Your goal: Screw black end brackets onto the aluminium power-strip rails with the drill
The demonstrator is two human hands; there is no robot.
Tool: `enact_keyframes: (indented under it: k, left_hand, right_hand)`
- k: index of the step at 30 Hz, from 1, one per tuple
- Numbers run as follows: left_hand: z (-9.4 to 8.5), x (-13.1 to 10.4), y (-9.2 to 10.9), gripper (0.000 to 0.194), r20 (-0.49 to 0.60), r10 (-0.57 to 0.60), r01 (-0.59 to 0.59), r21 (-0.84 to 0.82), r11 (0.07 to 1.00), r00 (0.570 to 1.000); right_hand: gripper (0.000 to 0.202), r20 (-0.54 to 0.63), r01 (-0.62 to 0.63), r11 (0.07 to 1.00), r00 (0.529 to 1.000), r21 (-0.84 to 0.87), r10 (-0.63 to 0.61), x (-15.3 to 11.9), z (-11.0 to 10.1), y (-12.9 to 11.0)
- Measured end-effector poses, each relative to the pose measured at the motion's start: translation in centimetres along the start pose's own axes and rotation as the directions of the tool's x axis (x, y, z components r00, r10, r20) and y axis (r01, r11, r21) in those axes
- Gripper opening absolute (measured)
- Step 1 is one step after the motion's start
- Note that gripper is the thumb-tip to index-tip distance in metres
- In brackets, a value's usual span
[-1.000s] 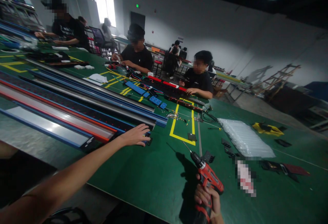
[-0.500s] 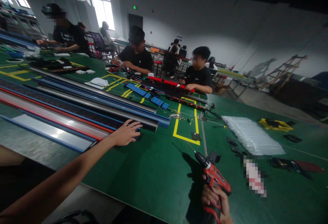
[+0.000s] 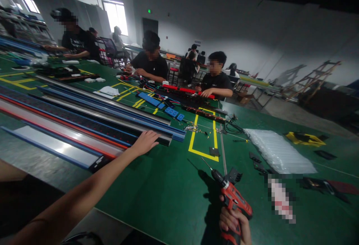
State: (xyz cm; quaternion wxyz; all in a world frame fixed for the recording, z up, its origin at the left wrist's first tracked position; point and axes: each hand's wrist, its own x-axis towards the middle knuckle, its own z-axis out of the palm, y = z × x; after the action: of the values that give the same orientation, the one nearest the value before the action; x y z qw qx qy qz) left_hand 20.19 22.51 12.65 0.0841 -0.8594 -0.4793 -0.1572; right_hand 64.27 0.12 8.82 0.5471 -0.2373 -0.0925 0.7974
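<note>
My left hand (image 3: 145, 142) rests on the right end of the long dark profile (image 3: 123, 123), its fingers bent over the edge. Below it and to the left lies a long strip with red edges (image 3: 70, 129). My right hand (image 3: 234, 220) is wrapped round the handle of a red and black power drill (image 3: 234, 196), whose long bit points up and left over the green table (image 3: 165, 185). A small black bracket (image 3: 234, 175) lies just behind the drill's chuck.
Bubble wrap (image 3: 277, 149) lies at the right, with black brackets (image 3: 256, 161) beside it. Blue pieces (image 3: 150, 98) and wires lie farther back. Across the table, a person (image 3: 151, 60) and another person (image 3: 215, 78) work with their hands.
My left hand has drawn its spread fingers in and now bends them over the profile's end. A small black part seen by its fingertips no longer shows there. The drill stays in my right hand.
</note>
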Motion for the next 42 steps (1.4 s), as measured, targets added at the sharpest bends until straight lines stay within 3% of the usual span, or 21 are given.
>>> enact_keyframes:
  k: [4, 8, 17, 27, 34, 42]
  left_hand:
    - [2.1, 1.3, 0.3, 0.014, -0.004, -0.016, 0.016, 0.005, 1.0, 1.0]
    - [3.3, 1.7, 0.5, 0.018, -0.023, -0.031, 0.031, -0.002, 1.0, 0.999]
    - [2.3, 1.8, 0.4, 0.016, 0.029, 0.03, -0.029, -0.029, 0.999, 0.999]
    - [2.2, 3.7, 7.9, 0.015, 0.087, 0.182, -0.168, -0.153, 0.974, 0.979]
    - [1.9, 3.5, 8.5, 0.012, 0.107, 0.185, -0.163, -0.186, 0.969, 0.977]
    - [1.1, 3.3, 11.4, 0.012, 0.127, 0.219, -0.191, -0.198, 0.961, 0.968]
  right_hand:
    - [0.027, -0.009, 0.011, 1.0, 1.0, 0.005, -0.011, 0.0, -0.1, 0.2]
    - [0.027, -0.018, 0.007, 1.0, 1.0, 0.011, -0.007, 0.0, 0.0, 0.2]
    - [0.028, -0.019, -0.017, 1.0, 1.0, 0.003, 0.017, 0.1, 0.0, 0.1]
    - [0.024, -0.018, 0.003, 1.0, 1.0, 0.012, -0.003, 0.0, 0.2, 0.2]
    - [0.022, -0.019, 0.002, 1.0, 1.0, 0.017, -0.002, 0.1, 0.2, 0.2]
    - [0.025, -0.009, -0.008, 0.999, 1.0, 0.038, 0.009, 0.2, 0.5, 0.3]
